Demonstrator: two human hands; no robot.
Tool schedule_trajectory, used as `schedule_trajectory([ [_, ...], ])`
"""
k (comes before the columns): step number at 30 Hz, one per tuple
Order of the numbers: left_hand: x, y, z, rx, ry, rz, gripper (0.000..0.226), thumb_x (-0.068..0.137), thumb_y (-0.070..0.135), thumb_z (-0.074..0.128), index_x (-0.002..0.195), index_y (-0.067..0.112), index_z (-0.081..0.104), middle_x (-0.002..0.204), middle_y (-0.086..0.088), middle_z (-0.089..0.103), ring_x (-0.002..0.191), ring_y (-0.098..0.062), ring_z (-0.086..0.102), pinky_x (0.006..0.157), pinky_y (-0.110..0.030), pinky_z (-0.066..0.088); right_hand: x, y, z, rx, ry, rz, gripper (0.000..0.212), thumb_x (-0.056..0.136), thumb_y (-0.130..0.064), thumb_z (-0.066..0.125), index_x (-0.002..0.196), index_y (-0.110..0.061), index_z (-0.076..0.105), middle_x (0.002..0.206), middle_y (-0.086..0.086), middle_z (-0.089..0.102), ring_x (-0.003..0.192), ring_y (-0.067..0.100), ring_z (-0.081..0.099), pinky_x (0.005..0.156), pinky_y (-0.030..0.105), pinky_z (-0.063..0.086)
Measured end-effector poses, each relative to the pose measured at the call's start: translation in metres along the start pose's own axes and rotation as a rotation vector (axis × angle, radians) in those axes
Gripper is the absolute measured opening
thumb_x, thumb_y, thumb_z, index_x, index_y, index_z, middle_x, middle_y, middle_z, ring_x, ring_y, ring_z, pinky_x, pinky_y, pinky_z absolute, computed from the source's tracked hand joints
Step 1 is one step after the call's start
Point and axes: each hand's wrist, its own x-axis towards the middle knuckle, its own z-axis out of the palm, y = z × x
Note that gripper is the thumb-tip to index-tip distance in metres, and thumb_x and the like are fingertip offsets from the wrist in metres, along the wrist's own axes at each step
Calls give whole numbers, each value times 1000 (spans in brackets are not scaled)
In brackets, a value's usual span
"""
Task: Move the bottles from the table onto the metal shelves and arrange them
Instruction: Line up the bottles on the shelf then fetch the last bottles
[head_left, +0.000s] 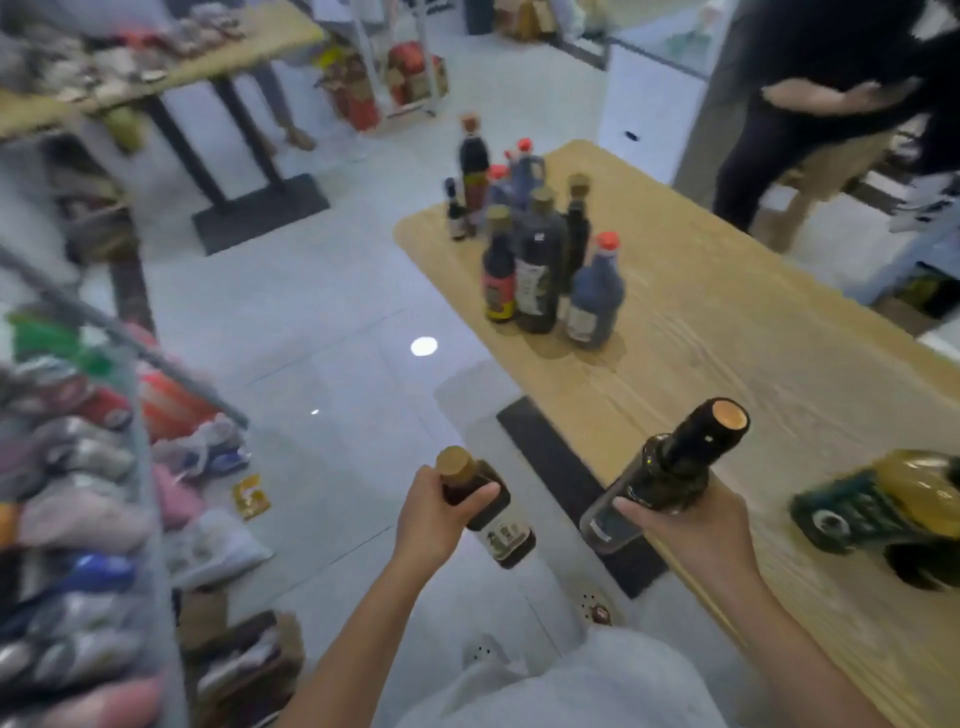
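Two bottles are lifted beside the table (753, 322), left grip (434, 512) curled round the small dark bottle (498, 525), right grip (691, 525) round the green bottle (670, 467); carry both cap-up to the metal shelves (124, 332) at 9 o'clock.

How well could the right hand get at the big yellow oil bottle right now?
Probably not yet: the right hand grips a dark green bottle, so it is occupied. The way itself looks clear: the yellow oil bottle sits close beside it on the table, nothing between.
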Motion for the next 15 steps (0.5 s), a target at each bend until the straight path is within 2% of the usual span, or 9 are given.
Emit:
schedule_trajectory([
  [3, -37, -30, -60, -135, 204, -35, 9, 76, 38, 74, 81, 42, 68, 79, 14, 71, 78, -4, 66, 73, -34, 54, -4, -52, 35, 74, -167, -153, 42, 56, -19, 89, 81, -27, 56, 74, -18, 58, 69, -5, 54, 61, 5, 38],
  [5, -64, -43, -100, -189, 341, -56, 18, 76, 33, 75, 75, 49, 67, 75, 12, 71, 74, -6, 66, 74, -38, 53, -10, -88, 62, 127, -303, -258, 40, 58, -14, 88, 81, -27, 59, 76, -18, 60, 69, -12, 55, 62, 1, 39],
  [8, -113, -55, -153, -305, 588, -85, 7, 68, 37, 78, 70, 40, 71, 70, 10, 72, 67, -6, 66, 71, -39, 54, -26, -147, 107, 128, -549, -410, 37, 59, -17, 87, 86, -18, 62, 78, -12, 64, 76, -2, 58, 69, 13, 43],
  [11, -167, -52, -197, -376, 877, -100, 17, 67, 32, 82, 73, 23, 69, 71, 3, 72, 69, -16, 68, 68, -35, 55, -49, -212, 149, 193, -777, -543, 37, 55, -18, 88, 82, -22, 64, 82, -10, 69, 78, 3, 64, 71, 22, 50],
  [12, -187, -46, -211, -392, 956, -87, 17, 69, 27, 82, 75, 20, 68, 70, 3, 72, 67, -15, 68, 65, -30, 54, -59, -236, 160, 216, -842, -596, 39, 52, -21, 88, 82, -23, 64, 82, -10, 70, 76, 4, 66, 70, 22, 51],
  [15, -237, -25, -251, -360, 1224, 10, 17, 70, 11, 79, 77, 15, 64, 61, 11, 67, 57, 1, 60, 56, -11, 46, -93, -309, 183, 338, -1013, -751, 41, 42, -32, 82, 79, -26, 64, 72, -16, 71, 72, -1, 67, 68, 21, 50],
])
